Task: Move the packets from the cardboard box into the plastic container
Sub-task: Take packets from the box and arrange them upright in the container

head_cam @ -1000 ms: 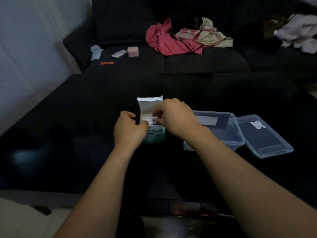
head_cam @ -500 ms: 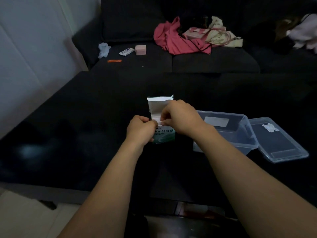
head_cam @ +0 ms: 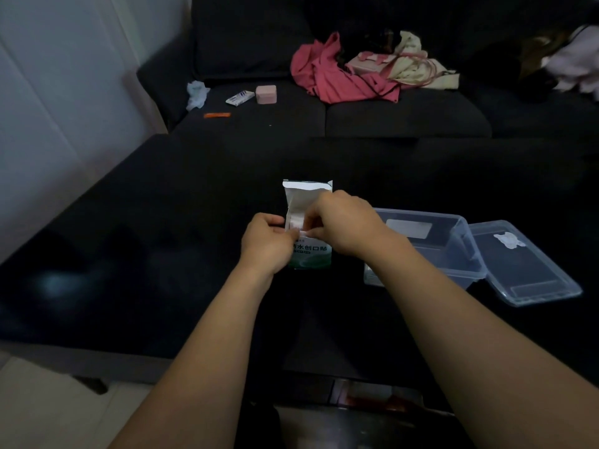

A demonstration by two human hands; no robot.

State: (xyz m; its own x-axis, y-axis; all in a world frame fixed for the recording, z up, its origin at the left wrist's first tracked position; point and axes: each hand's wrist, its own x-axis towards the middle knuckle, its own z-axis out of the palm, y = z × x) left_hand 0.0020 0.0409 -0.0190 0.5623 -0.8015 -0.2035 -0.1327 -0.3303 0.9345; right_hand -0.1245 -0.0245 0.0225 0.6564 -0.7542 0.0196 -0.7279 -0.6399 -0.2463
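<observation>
— What is lying on the far left?

— On the dark grey sofa (head_cam: 405,121) behind the desk, a crumpled pale tissue (head_cam: 196,94), a thin orange stick (head_cam: 217,115), a small white tube (head_cam: 240,98) and a small pink rounded case (head_cam: 266,94) are sitting near each other on the left cushion.

— And closer in?

— The left hand (head_cam: 267,243) is curling its fingers around the left side of the small white and green cardboard box (head_cam: 311,256), which is standing upright on the glossy black desk (head_cam: 129,254) with its white top flap (head_cam: 306,197) raised.

— What is the right hand doing?

— The right hand (head_cam: 343,226) is reaching in at the open top of the box, its fingertips pinching a pale pinkish packet (head_cam: 296,224) that is poking out of the opening. How many packets are inside, I cannot tell.

— Where is the container?

— The clear rectangular plastic container (head_cam: 466,254) is resting on the desk just beside the box, to its right, partly behind the right forearm. Its clear flat plastic lid (head_cam: 531,277) is lying touching its right edge, with a white sticker (head_cam: 509,239) on it.

— Anything further back?

— A heap of pink cloth (head_cam: 334,79) and a cream bag (head_cam: 408,64) are piling on the sofa's middle cushions.
</observation>
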